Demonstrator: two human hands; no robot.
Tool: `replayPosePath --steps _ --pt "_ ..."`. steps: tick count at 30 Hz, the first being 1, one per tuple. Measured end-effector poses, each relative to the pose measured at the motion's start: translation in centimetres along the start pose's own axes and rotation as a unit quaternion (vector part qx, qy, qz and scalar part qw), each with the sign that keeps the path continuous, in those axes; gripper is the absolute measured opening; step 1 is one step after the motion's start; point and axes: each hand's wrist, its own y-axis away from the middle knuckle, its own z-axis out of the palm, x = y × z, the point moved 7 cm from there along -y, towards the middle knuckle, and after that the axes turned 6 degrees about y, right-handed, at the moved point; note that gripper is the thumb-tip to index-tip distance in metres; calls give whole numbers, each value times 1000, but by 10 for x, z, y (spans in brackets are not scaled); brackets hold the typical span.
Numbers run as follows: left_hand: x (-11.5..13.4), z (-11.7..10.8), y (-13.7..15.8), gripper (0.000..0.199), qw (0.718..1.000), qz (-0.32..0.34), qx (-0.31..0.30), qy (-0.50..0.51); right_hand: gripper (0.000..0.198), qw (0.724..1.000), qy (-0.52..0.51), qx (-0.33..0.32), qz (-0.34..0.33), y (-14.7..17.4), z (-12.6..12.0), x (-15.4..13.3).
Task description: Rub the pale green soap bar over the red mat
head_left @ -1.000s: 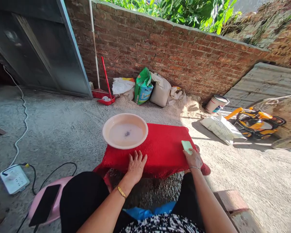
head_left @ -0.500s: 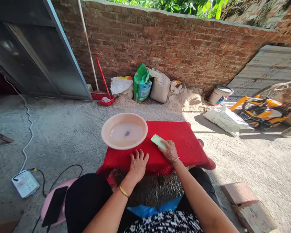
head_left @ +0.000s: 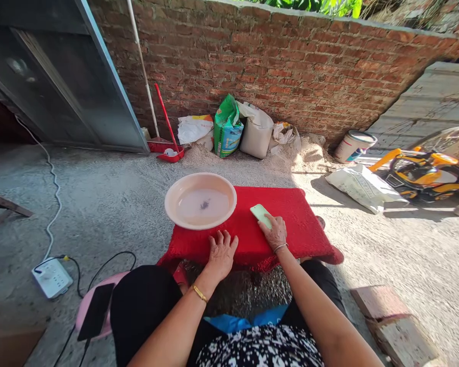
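Note:
A red cloth [head_left: 286, 229] covers a low support in front of me. My right hand [head_left: 274, 232] grips a flat, light green, rounded rectangular thing [head_left: 260, 214] over the cloth; its underside is hidden, and I cannot make out its kind. With fingers spread, my left hand [head_left: 222, 252] rests on the cloth's near edge and holds nothing. Just beyond it, a pale pink basin [head_left: 169, 205] overlaps the cloth's left end. Cloudy water [head_left: 191, 208] lies in it, with a small dark patch.
Bricks [head_left: 382, 303] lie at my right. To the left, a black phone [head_left: 95, 312] rests on a pink stool, near a white power strip [head_left: 52, 278] with cables. Sacks [head_left: 257, 133], a red dustpan [head_left: 172, 154] and a bucket [head_left: 355, 146] stand along the brick wall.
My right hand has shifted slightly right over the cloth with the light green thing. My left hand stays in place. The whole view has moved a little.

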Motion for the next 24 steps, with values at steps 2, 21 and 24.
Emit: replayPosePath --steps 2,21,24 --pt "0 -1 0 57 1000 1 2 0 38 999 6 -11 -42 1 3 -7" --pt "5 -12 -3 53 1000 -15 -2 -8 46 985 25 22 169 0 -3 23" --pt "6 -15 -4 52 1000 -24 5 7 41 997 14 4 81 -2 1 13"
